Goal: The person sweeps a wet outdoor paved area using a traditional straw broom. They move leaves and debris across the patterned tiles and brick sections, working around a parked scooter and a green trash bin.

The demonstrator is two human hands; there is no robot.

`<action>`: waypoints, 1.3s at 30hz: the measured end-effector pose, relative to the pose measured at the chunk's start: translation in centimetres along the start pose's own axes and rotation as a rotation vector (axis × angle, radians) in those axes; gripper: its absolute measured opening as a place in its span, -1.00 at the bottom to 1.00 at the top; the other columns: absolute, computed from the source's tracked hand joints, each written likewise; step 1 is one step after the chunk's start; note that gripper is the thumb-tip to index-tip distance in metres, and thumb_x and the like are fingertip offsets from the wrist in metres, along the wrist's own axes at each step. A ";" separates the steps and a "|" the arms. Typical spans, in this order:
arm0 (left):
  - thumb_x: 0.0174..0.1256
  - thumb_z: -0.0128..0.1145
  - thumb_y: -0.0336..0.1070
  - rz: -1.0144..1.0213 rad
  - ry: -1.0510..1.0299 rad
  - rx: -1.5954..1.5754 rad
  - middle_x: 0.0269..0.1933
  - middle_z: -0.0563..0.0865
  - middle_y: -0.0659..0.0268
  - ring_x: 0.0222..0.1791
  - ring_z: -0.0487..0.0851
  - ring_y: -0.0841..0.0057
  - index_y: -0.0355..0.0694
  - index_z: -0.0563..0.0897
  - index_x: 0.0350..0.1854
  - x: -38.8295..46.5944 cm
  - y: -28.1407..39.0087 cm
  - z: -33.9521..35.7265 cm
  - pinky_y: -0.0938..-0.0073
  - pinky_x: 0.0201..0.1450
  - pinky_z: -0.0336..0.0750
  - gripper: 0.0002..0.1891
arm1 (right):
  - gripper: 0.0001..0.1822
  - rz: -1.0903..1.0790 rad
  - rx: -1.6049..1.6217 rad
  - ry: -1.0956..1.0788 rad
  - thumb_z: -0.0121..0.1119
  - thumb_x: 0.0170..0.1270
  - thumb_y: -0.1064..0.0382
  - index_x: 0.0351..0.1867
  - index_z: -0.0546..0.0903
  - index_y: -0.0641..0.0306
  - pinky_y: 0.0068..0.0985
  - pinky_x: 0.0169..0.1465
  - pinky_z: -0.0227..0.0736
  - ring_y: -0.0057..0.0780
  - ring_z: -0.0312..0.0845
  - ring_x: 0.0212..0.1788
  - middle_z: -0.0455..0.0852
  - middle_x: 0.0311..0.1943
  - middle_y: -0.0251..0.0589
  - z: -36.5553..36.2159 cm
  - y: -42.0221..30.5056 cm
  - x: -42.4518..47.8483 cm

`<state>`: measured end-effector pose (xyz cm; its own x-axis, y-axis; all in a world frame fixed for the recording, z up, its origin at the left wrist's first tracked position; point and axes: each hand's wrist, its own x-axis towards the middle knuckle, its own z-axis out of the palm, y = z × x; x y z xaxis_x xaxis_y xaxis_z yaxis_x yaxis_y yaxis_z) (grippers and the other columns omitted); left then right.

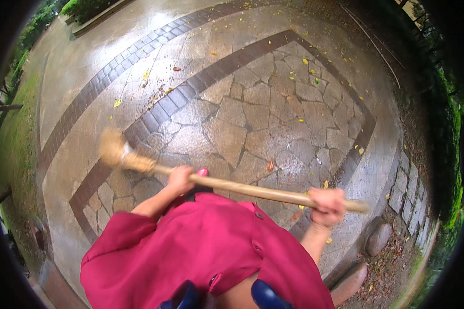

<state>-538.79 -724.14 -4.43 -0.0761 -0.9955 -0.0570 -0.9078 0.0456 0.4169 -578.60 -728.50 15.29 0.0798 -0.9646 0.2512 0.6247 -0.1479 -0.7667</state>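
A straw broom with a pale wooden handle lies across in front of my body, its blurred bristle head to the left. A white band circles the bristles. My left hand is wrapped around the handle close to the broom head. Near the handle's far right end, my right hand grips it, slightly blurred. Beneath the broom spreads wet stone paving. Whether the bristles touch the ground I cannot tell. A pink shoe tip shows just behind the handle.
Yellow leaves and small debris are scattered over the wet paving. A dark brick border frames the irregular flagstones. Rounded stones edge a leaf-littered bed at right. Grass lies left; a low hedge planter stands at upper left.
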 end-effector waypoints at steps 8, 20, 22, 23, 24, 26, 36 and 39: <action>-0.20 0.28 -0.32 -0.664 0.134 -0.038 -0.33 0.61 0.13 -0.20 0.55 0.13 -0.19 0.58 -0.47 -13.5 -18.0 0.3 0.20 -0.14 0.44 -0.80 | -0.79 0.486 0.327 -0.600 0.05 0.19 0.27 -0.59 0.35 0.12 -0.32 -0.07 0.29 -0.50 0.33 -0.55 0.36 -0.70 -0.42 16.5 19.0 10.1; -0.40 0.30 -0.30 -0.123 0.089 -0.209 -0.47 0.58 0.27 -0.32 0.57 0.23 -0.04 0.59 -0.62 16.1 -11.7 1.1 0.18 -0.19 0.36 -0.83 | -0.67 0.140 -0.181 0.028 0.13 0.19 0.12 -0.61 0.23 -0.03 -0.55 -0.36 0.13 -0.72 0.07 -0.71 0.19 -0.78 -0.57 14.6 9.0 18.8; -0.28 0.26 -0.35 0.104 -0.060 -0.270 -0.40 0.58 0.26 -0.23 0.55 0.24 -0.06 0.60 -0.55 22.3 -7.6 1.6 0.13 -0.05 0.35 -0.84 | -0.64 -0.064 -0.289 0.099 0.15 0.20 0.08 -0.61 0.22 -0.04 -0.59 -0.31 0.13 -0.74 0.13 -0.69 0.21 -0.78 -0.58 15.8 5.9 15.2; -0.22 0.24 -0.37 0.230 -0.061 -0.301 -0.37 0.58 0.25 -0.18 0.54 0.23 -0.06 0.61 -0.51 25.2 -5.8 1.9 0.10 0.02 0.34 -0.85 | -0.65 -0.110 -0.274 0.091 0.07 0.26 0.15 -0.62 0.20 0.02 -0.54 -0.23 0.09 -0.69 0.11 -0.65 0.19 -0.75 -0.52 16.6 5.1 13.5; -0.17 0.22 -0.38 0.296 -0.105 -0.299 -0.35 0.58 0.24 -0.14 0.53 0.24 -0.06 0.61 -0.47 28.1 -4.3 2.0 0.09 0.07 0.31 -0.86 | -0.65 -0.175 -0.331 0.158 0.07 0.26 0.15 -0.62 0.20 0.02 -0.51 -0.19 0.09 -0.68 0.12 -0.62 0.20 -0.74 -0.52 17.0 5.1 12.3; -0.09 0.18 -0.39 0.372 -0.145 -0.263 -0.32 0.59 0.24 -0.10 0.52 0.25 -0.06 0.61 -0.43 33.1 -2.5 1.6 0.09 0.11 0.29 -0.88 | -0.66 -0.267 -0.460 0.204 0.07 0.25 0.15 -0.62 0.21 0.02 -0.49 -0.14 0.08 -0.67 0.15 -0.58 0.20 -0.72 -0.52 17.9 5.7 10.8; -0.20 0.25 -0.32 0.615 0.047 -0.250 -0.40 0.58 0.36 -0.20 0.54 0.33 -0.05 0.56 -0.49 32.6 3.3 -6.3 0.28 -0.07 0.37 -0.84 | -0.62 -0.555 -0.395 0.117 0.16 0.19 0.15 -0.66 0.21 -0.01 -0.60 -0.23 0.07 -0.73 0.09 -0.65 0.18 -0.77 -0.58 15.3 0.5 5.8; -0.24 0.27 -0.27 0.522 0.062 -0.201 -0.41 0.58 0.34 -0.24 0.54 0.31 -0.05 0.57 -0.48 25.1 0.5 -6.2 0.26 -0.13 0.38 -0.81 | -0.63 -0.475 -0.344 0.157 0.15 0.21 0.09 -0.63 0.22 -0.03 -0.61 -0.29 0.13 -0.75 0.13 -0.69 0.22 -0.78 -0.58 11.9 -0.3 3.1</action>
<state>-538.57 -749.64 -0.04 -0.4641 -0.8485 0.2544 -0.6593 0.5227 0.5405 -569.28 -728.85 23.35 -0.2784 -0.7924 0.5428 0.2750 -0.6072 -0.7454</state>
